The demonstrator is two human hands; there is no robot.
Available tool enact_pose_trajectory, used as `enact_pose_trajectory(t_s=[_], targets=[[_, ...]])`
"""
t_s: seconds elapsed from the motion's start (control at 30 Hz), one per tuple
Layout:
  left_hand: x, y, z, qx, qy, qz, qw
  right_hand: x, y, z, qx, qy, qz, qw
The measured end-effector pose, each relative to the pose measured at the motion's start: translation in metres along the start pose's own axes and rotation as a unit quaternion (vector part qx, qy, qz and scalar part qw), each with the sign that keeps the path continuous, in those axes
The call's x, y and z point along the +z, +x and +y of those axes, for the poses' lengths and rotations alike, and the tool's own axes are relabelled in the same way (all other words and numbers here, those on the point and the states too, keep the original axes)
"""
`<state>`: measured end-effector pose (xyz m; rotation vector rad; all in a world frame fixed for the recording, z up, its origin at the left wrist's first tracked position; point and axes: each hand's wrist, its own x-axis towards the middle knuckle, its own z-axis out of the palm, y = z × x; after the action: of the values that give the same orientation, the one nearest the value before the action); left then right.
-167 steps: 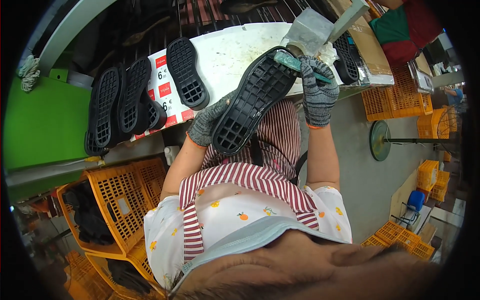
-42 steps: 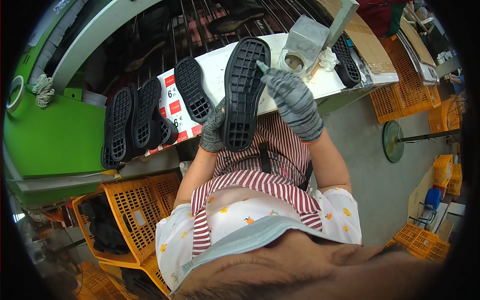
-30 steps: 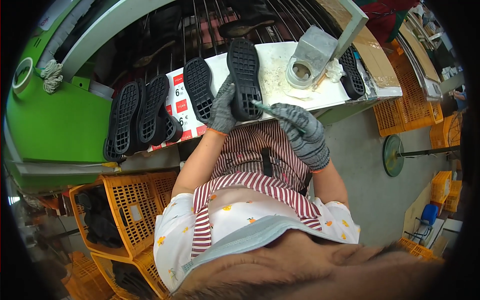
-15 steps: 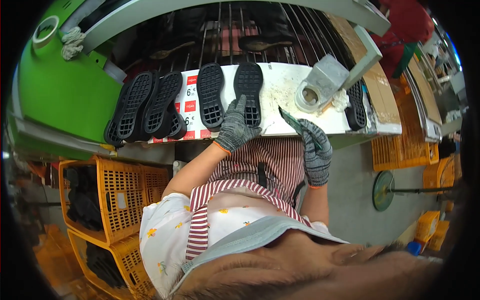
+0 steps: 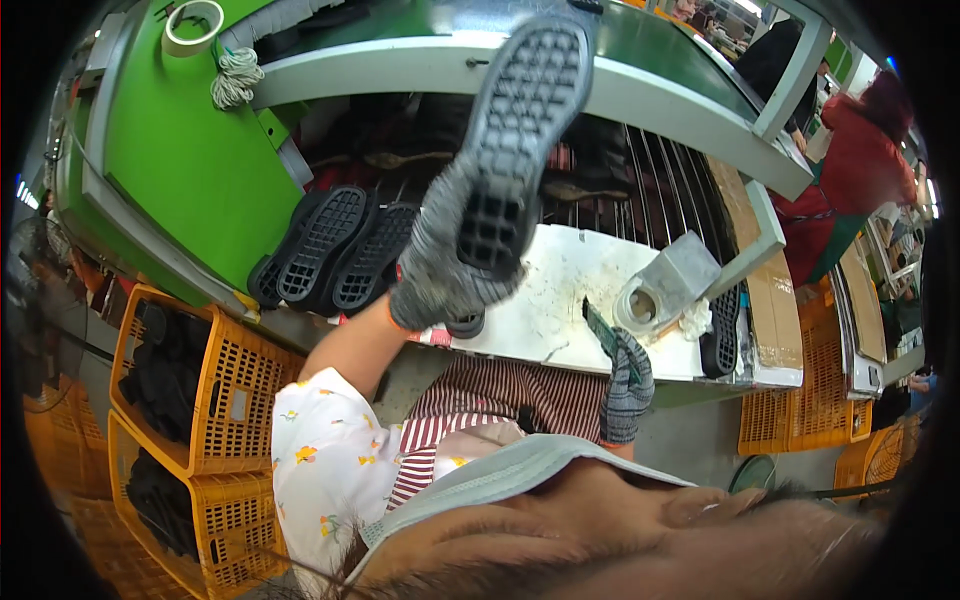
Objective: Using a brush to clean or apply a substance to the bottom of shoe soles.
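Note:
My left hand (image 5: 440, 262), in a grey knit glove, grips a black rubber shoe sole (image 5: 518, 130) by its heel end and holds it high, tread toward me, over the green conveyor frame (image 5: 640, 80). My right hand (image 5: 628, 385), also gloved, sits low near the white bench's (image 5: 560, 290) front edge and holds a green-handled brush (image 5: 600, 335) pointing up. A grey glue container (image 5: 662, 290) stands on the bench just right of that brush.
Several black soles (image 5: 335, 250) lie overlapped at the bench's left end, one more sole (image 5: 722, 330) at its right. Orange crates (image 5: 190, 400) with dark soles stand to my left, more crates (image 5: 790, 430) to the right. A person in red (image 5: 860, 150) works beyond the conveyor.
My left hand has lifted one sole off the bench and raised it up over the conveyor. My right hand with the brush has dropped back toward my body.

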<state>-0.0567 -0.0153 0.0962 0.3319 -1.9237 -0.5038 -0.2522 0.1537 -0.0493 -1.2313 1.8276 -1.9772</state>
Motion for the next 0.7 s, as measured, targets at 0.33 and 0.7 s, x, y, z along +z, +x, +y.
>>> enact_pose_trajectory(t_s=[0.33, 0.7], targets=[[-0.095, 0.231, -0.204, -0.146, -0.275, 0.027, 0.95, 0.006, 0.014, -0.012, 0.04, 0.015, -0.043, 0.998], [-0.058, 0.142, -0.215, -0.002, -0.061, 0.27, 0.961, -0.01, 0.008, 0.0, 0.091, 0.109, 0.006, 0.99]])
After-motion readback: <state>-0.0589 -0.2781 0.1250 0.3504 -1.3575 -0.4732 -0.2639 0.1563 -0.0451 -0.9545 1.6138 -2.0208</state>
